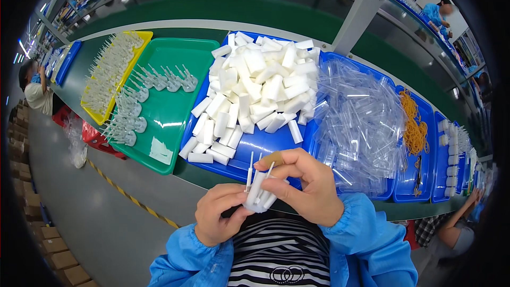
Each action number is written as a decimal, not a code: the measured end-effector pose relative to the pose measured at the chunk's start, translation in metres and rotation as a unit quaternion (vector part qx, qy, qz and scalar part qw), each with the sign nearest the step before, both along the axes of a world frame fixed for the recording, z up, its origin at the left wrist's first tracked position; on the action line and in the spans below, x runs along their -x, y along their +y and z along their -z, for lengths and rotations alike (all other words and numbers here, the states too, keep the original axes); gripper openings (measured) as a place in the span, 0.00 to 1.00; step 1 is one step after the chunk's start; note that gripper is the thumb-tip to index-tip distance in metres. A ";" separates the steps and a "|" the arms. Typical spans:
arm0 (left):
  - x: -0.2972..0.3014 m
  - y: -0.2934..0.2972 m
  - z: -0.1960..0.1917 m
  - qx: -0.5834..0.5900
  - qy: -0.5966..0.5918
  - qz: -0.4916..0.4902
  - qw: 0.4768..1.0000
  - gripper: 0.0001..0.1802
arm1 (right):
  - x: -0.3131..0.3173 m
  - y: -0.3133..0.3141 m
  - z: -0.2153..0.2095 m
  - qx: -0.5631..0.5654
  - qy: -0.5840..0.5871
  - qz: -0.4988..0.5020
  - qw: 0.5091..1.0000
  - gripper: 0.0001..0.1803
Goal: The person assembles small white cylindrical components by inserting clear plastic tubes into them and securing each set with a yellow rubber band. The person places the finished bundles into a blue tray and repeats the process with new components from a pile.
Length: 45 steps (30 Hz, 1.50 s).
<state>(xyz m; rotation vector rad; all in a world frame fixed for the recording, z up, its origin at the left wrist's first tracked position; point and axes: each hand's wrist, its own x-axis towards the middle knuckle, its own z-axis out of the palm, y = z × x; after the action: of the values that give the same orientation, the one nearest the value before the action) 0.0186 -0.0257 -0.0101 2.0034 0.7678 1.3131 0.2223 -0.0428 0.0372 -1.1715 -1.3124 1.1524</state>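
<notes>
While the left hand (220,212) grips a white pronged part (256,194) near its base, the right hand (308,186) closes its thumb and fingers around the upright prongs; whether those fingers also hold a separate piece cannot be told. The part is raised before the person's striped top, at the near edge of a blue tray (276,143) heaped with white cylinders (260,79). Left of that, a green tray (164,106) bears similar pronged pieces (188,82), and a yellow tray (144,35) beside it is crowded with more. Right of the heap lie clear tubes (361,111), then orange bands (411,119) in another blue tray.
</notes>
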 end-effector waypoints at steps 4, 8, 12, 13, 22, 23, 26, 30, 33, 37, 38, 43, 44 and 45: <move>0.002 0.002 0.001 -0.010 -0.004 -0.005 1.000 0.21 | -0.004 0.012 0.000 -0.066 -0.142 0.036 0.987 0.17; 0.005 0.013 -0.007 -0.109 0.120 -0.037 0.986 0.21 | -0.021 0.050 0.006 -0.251 -0.486 0.102 0.831 0.19; 0.002 0.020 -0.011 -0.155 0.184 -0.032 0.970 0.23 | -0.024 0.052 0.029 -0.228 -0.526 0.046 0.818 0.17; 0.000 0.020 -0.010 -0.151 0.182 -0.029 0.971 0.23 | -0.023 0.051 0.031 -0.218 -0.522 0.029 0.824 0.16; 0.003 0.015 -0.004 -0.122 0.163 -0.019 0.979 0.21 | -0.010 0.055 0.028 -0.260 -0.445 -0.009 0.857 0.15; 0.005 0.014 -0.005 -0.122 0.156 -0.029 0.980 0.21 | -0.008 0.058 0.034 -0.261 -0.445 -0.022 0.856 0.13; 0.013 0.015 -0.007 -0.112 0.147 -0.064 0.981 0.21 | -0.007 0.055 0.035 -0.231 -0.509 -0.051 0.828 0.09; 0.014 0.014 -0.009 -0.081 0.146 -0.072 0.983 0.20 | -0.004 0.051 0.025 -0.210 -0.574 -0.044 0.790 0.06; 0.005 0.014 -0.007 -0.072 0.179 -0.053 0.980 0.20 | -0.004 0.048 0.025 -0.186 -0.550 -0.034 0.813 0.10; -0.002 0.016 -0.013 -0.074 0.189 -0.040 0.978 0.20 | -0.006 0.041 0.007 -0.015 -0.313 0.000 0.950 0.18; -0.004 0.018 -0.012 -0.081 0.187 -0.034 0.978 0.19 | -0.005 0.037 -0.003 0.061 -0.216 0.011 0.974 0.19; -0.007 0.017 -0.007 -0.092 0.184 -0.027 0.978 0.18 | 0.001 0.018 -0.013 -0.020 -0.201 -0.056 0.978 0.21; -0.006 0.017 -0.006 -0.091 0.184 -0.030 0.978 0.18 | 0.002 0.017 -0.011 -0.035 -0.197 -0.062 0.978 0.22; -0.006 0.016 -0.004 -0.090 0.184 -0.032 0.978 0.18 | 0.001 0.016 -0.013 -0.004 -0.186 -0.073 0.980 0.20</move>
<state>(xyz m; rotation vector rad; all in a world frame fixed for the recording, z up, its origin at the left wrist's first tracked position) 0.0244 -0.0093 -0.0058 2.4269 0.9126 1.0913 0.2210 -0.0266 0.0506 -1.3464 -1.7082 1.0626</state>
